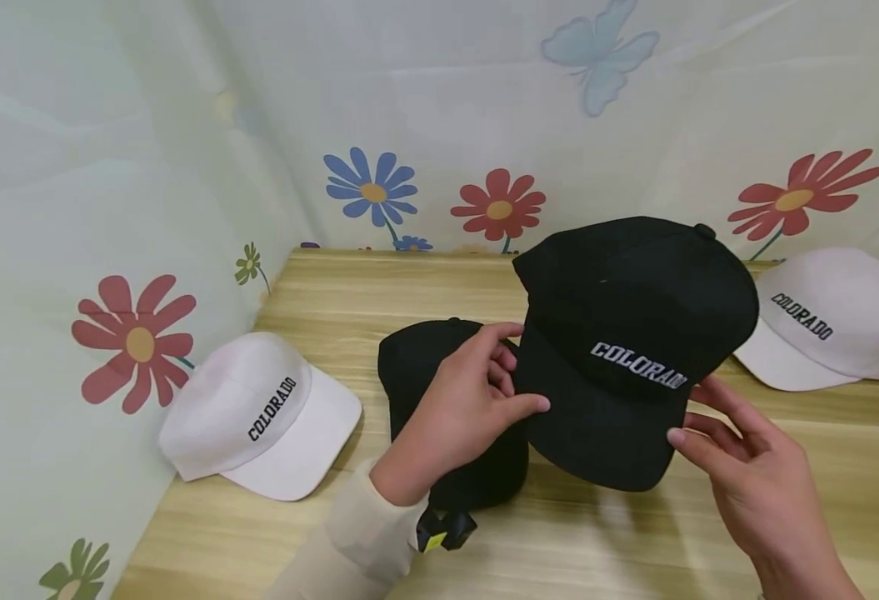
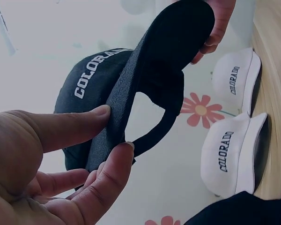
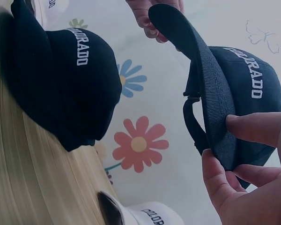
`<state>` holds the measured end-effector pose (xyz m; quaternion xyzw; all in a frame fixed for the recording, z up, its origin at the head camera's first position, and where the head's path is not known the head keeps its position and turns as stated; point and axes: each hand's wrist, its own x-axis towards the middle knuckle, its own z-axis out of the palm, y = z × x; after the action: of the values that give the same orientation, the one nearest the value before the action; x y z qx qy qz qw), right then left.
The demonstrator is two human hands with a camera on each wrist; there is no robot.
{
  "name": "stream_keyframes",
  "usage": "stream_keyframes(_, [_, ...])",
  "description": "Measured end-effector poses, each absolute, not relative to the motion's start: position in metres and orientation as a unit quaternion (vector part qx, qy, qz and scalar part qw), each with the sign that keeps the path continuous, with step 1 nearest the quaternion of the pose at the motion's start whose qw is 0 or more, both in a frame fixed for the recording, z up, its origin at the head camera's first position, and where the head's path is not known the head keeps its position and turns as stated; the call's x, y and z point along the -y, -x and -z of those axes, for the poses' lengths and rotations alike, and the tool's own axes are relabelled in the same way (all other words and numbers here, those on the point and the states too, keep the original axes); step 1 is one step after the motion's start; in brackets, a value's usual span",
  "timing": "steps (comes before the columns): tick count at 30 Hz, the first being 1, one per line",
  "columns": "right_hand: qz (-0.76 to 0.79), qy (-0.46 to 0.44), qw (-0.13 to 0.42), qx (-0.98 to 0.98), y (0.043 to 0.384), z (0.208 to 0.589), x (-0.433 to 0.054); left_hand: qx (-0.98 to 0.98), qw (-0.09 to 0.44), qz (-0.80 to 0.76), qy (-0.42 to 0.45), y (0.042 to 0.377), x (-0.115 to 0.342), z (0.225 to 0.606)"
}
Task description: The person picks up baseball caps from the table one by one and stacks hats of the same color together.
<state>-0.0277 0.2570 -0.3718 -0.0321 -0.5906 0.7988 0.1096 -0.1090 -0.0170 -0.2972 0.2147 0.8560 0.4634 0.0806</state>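
Note:
A black baseball cap (image 1: pixel 634 308) with white COLORADO lettering is held up above the table, brim toward the person. My left hand (image 1: pixel 469 392) pinches one side of its brim between thumb and fingers, and my right hand (image 1: pixel 761 475) pinches the opposite side. In the left wrist view the thumb (image 2: pixel 79 124) lies on the upper face of the brim, a fingertip beneath it. The right wrist view shows a similar pinch, plus the cap's back strap (image 3: pixel 193 124). A second black cap (image 1: pixel 409 367) sits on the table, partly hidden behind my left hand and forearm.
One white COLORADO cap (image 1: pixel 259 417) rests at the table's left edge. Another white cap (image 1: pixel 829 321) stands at the back right, partly behind the raised cap. The wood-grain table (image 1: pixel 319 292) meets a flower-printed cloth (image 1: pixel 424 108) at the back and left.

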Motion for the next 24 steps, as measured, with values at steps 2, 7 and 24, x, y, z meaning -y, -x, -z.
stream_keyframes(2, [-0.796,0.032,0.105,0.595,0.03,0.372,-0.255,-0.859,0.076,-0.461,-0.21,0.108,0.019,0.297])
stream_keyframes(7, [-0.786,0.036,0.094,0.61,0.034,0.371,-0.251,-0.861,0.06,-0.462,-0.203,0.105,0.026,0.297])
stream_keyframes(24, [-0.748,0.031,0.04,0.662,0.052,0.373,-0.226,-0.867,0.048,-0.474,-0.149,0.099,0.055,0.308])
